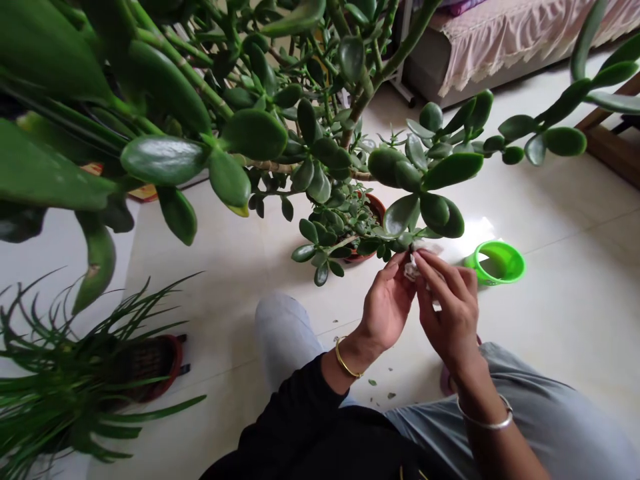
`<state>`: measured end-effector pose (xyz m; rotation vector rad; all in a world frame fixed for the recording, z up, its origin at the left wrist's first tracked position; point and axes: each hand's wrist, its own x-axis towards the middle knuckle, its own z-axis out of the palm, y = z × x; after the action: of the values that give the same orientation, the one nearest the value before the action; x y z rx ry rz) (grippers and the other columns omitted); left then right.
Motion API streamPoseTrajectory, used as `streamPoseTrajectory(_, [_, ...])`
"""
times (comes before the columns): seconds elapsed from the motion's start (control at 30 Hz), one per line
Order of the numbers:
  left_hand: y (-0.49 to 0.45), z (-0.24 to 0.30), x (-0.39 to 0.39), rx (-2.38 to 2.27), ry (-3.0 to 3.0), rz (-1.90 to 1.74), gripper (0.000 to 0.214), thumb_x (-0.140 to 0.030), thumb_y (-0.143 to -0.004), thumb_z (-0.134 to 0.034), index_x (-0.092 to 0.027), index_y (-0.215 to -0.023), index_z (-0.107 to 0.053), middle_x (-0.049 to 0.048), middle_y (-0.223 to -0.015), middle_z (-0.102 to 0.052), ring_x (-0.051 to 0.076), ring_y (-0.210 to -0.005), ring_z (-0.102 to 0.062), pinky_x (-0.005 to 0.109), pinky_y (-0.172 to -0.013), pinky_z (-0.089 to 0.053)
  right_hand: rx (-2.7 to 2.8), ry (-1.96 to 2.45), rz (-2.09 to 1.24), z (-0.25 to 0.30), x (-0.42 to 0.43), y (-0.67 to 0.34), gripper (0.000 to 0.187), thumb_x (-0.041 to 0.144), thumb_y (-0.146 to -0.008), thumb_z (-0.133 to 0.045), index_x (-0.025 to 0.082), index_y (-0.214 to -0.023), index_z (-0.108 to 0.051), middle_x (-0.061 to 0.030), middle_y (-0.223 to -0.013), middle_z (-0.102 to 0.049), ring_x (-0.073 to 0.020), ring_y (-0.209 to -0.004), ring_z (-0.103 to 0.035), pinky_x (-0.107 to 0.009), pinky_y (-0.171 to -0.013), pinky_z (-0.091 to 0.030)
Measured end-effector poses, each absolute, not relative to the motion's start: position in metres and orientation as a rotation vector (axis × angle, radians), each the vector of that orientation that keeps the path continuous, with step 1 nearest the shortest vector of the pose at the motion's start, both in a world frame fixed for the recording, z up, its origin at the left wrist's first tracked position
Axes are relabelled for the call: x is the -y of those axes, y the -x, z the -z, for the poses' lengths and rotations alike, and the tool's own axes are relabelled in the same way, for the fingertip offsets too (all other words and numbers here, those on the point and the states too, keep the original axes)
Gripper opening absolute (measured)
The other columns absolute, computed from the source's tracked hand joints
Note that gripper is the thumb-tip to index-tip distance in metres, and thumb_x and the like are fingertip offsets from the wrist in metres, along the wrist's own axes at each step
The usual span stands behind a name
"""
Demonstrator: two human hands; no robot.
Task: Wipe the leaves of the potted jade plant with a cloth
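Note:
A large jade plant (255,133) with thick green leaves spreads over the upper part of the view. Under its low front leaves, both hands meet with fingertips together. My right hand (450,307) pinches a crumpled white tissue (411,271) between thumb and fingers. My left hand (387,307), palm turned up, has its fingertips closed beside the tissue, at the underside of the leaves. Whatever lies between the left fingertips is small and mostly hidden; a dark bit shows there.
A bright green bucket (500,263) stands on the tiled floor (565,313) to the right. The jade plant's brown pot (373,207) is partly covered by leaves. At lower left is a spiky-leaved plant (55,367) in a pot. Small leaf scraps (373,383) lie between my legs.

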<state>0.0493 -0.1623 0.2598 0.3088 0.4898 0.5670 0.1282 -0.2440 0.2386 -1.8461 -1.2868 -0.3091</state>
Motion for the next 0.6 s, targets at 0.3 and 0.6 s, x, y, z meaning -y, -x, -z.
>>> streamPoseTrajectory(0.3, [-0.046, -0.257, 0.165, -0.464, -0.354, -0.558, 0.028, -0.024, -0.092, -0.066, -0.019, -0.118, -0.074, 0.0077, -0.143, -0.071, 0.025, -0.144, -0.058, 0.038, -0.124, -0.039, 1.187, 1.729, 0.449, -0.249, 0.263, -0.126, 0.051, -0.003, -0.088, -0.067, 0.022, -0.132, -0.073, -0.0122, -0.121, -0.079, -0.0267, -0.101, -0.07, -0.041, -0.086, -0.054])
streamPoseTrajectory(0.6, [-0.005, -0.245, 0.181, -0.483, -1.113, -0.807, 0.037, -0.03, -0.104, -0.06, -0.03, -0.141, -0.061, 0.0075, -0.144, -0.062, 0.023, -0.135, -0.06, 0.04, -0.117, -0.047, 1.199, 1.75, 0.421, -0.259, 0.241, -0.124, 0.057, -0.001, -0.089, -0.068, 0.023, -0.141, -0.068, -0.0116, -0.131, -0.077, -0.0256, -0.103, -0.068, -0.042, -0.089, -0.056])
